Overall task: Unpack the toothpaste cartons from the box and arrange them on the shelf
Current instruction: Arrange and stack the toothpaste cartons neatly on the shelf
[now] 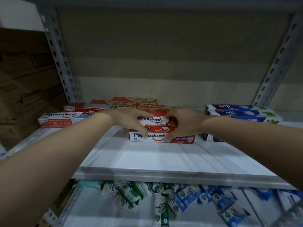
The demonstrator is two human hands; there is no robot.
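- left hand (131, 119): half-open, fingers draped over the Pepsodent carton stack (161, 131), thumb touching the front face
- right hand (182, 123): same half-open grip on the stack's right side, thumb on front
- stack sits mid-shelf (164, 161), Saft cartons (242, 113) to its right

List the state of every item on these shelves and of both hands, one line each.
Left hand: gripping the front Pepsodent stack.
Right hand: gripping the same stack.
Front Pepsodent stack: lying flat, stacked, label forward.
Left Pepsodent cartons: flat, stacked, untouched.
Colgate cartons: flat, behind the stack.
Safi cartons: flat, stacked at right.
Wipe packets: jumbled on the lower shelf.
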